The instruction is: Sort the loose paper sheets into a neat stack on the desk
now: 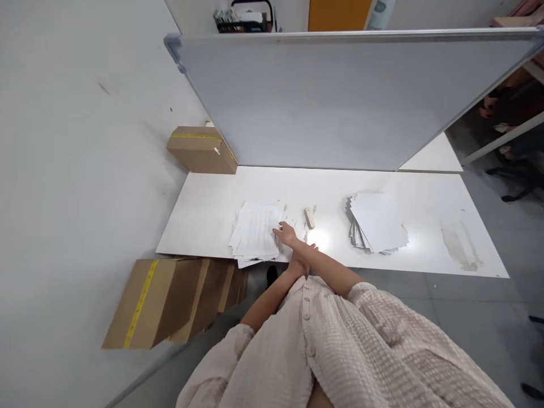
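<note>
My right forearm crosses over my left one at the table's front edge. My right hand [285, 233] is at the right edge of a loose stack of printed papers [257, 231], fingers a little apart and holding nothing visible. Partly covered by the right forearm, my left hand [299, 264] rests near the table edge; its fingertips show spread on the far side, with nothing in them. A small beige block [309, 218] lies on the white table [204, 215] just beyond my hands. Farther right sits an uneven pile of blank-looking white sheets [378, 222].
A whiteboard panel [323, 107] stands along the table's back. A cardboard box [202, 150] is at the back left corner, and more cartons [157, 303] stand below the left front edge. A grey smudge [461, 246] marks the right end. Chair legs [516, 175] show at far right.
</note>
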Demonstrator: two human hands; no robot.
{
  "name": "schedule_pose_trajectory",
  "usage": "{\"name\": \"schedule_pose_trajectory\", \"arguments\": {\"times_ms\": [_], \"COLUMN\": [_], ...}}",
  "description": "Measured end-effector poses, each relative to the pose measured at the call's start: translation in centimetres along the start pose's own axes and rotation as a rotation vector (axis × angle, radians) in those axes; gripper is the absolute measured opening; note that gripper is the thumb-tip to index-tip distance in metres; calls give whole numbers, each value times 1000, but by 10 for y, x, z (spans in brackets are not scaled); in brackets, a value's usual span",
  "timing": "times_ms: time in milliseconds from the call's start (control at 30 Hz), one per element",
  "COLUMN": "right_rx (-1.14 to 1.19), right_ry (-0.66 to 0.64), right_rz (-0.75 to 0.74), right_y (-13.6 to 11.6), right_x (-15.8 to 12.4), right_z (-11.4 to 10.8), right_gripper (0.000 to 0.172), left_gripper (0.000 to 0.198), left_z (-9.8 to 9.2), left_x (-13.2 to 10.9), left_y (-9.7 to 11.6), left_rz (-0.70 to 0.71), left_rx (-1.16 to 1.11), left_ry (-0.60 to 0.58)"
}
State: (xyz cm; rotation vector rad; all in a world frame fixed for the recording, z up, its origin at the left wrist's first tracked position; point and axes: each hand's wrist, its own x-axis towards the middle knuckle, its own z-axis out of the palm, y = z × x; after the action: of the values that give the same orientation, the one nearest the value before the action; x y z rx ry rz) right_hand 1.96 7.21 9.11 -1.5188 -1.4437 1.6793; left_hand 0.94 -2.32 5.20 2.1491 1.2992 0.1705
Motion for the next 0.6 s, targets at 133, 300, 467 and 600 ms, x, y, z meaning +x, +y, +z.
{"name": "schedule_pose_trajectory", "arguments": {"times_ms": [133,300,467,600], "right_rx": [-200,-444,-864,-876], "right_ry": [222,603,701,735], "right_rz": [18,98,232,274], "right_y": [23,58,84,93], "right_x": [-30,-72,-70,-62], "right_z": [-76,-206,-246,-235], "right_gripper": [16,43,53,36], "left_gripper": [69,63,58,55], "left_z": [3,0,0,3], "left_x": [2,13,20,18], "left_y": [4,18,28,25], "left_rz": [-61,-12,70,53], "left_rx": [77,99,90,85], "left_ry": [-40,29,17,32]}}
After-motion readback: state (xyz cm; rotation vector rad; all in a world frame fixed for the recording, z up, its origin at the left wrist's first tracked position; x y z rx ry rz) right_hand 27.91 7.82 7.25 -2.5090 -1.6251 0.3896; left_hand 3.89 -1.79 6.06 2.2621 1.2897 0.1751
